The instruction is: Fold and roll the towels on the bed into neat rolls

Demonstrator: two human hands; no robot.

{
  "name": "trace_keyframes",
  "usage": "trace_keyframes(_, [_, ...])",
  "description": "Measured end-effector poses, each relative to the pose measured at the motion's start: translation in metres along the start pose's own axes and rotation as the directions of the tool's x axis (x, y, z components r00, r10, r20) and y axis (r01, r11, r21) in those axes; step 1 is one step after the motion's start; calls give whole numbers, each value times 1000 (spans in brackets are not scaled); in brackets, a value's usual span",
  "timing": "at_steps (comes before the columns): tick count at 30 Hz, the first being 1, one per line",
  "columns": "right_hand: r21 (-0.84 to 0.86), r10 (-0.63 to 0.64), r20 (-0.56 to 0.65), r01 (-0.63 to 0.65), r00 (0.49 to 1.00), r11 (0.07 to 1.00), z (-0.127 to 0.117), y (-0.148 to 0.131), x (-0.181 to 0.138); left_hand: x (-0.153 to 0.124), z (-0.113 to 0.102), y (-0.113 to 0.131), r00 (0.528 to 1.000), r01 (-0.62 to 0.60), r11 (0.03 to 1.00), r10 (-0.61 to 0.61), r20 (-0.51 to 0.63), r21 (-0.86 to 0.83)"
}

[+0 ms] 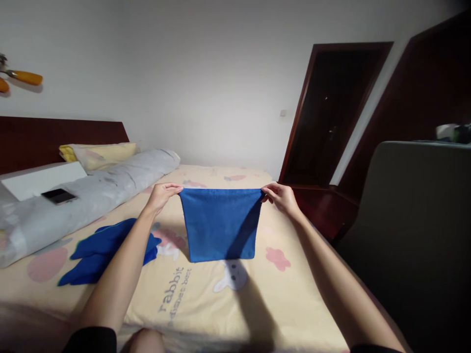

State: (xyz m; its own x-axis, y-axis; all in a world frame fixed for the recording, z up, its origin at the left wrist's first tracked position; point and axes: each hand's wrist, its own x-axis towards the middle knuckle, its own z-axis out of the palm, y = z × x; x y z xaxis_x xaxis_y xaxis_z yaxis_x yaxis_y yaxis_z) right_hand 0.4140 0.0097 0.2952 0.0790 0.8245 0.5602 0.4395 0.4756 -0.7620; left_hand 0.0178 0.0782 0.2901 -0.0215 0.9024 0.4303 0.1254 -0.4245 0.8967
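Note:
A blue cloth (217,220) hangs stretched between my two hands above the bed, its top edge nearly straight. My left hand (162,196) pinches its upper left corner, and my right hand (281,197) pinches the upper right corner. Both hands are closed on the fabric. Shadow falls across the cloth's right part and onto the bedding below. More blue cloth (106,245) lies crumpled on the bed beyond my left forearm, which hides part of it; how many pieces it holds I cannot tell.
The bed has a cream printed sheet (206,304). Along its left lie a rolled grey quilt (121,171), a dark phone (59,196), a white flat box (44,180) and a yellow pillow (106,154). A dark chair back or panel (412,220) stands at right, near a door (334,117).

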Motion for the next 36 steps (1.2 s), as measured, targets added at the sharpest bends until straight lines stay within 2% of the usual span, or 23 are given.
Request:
trace_keyframes(4, [52, 22, 16, -23, 1000, 998, -1, 3, -1, -2, 3, 0, 997, 43, 998, -40, 61, -45])
trace_keyframes(9, [158, 81, 58, -89, 995, 983, -1, 10, -1, -3, 3, -1, 992, 45, 999, -44, 118, -2])
trace_keyframes(17, [42, 135, 84, -139, 987, 989, 5, 10, 2, 6, -2, -6, 985, -106, 962, 67, 158, 253])
trace_keyframes(24, [-6, 133, 117, -133, 984, 991, -2, 5, 9, 12, -5, -6, 977, -182, 933, 136, 165, 311])
trace_keyframes(30, [189, 224, 79, -235, 971, 953, 6, 20, 32, 26, 4, -16, 989, 83, 994, -91, 113, 78])
trace_keyframes(36, [328, 248, -19, -228, 969, 917, 27, 37, 63, 55, 26, -29, 993, 108, 993, -106, 55, -37])
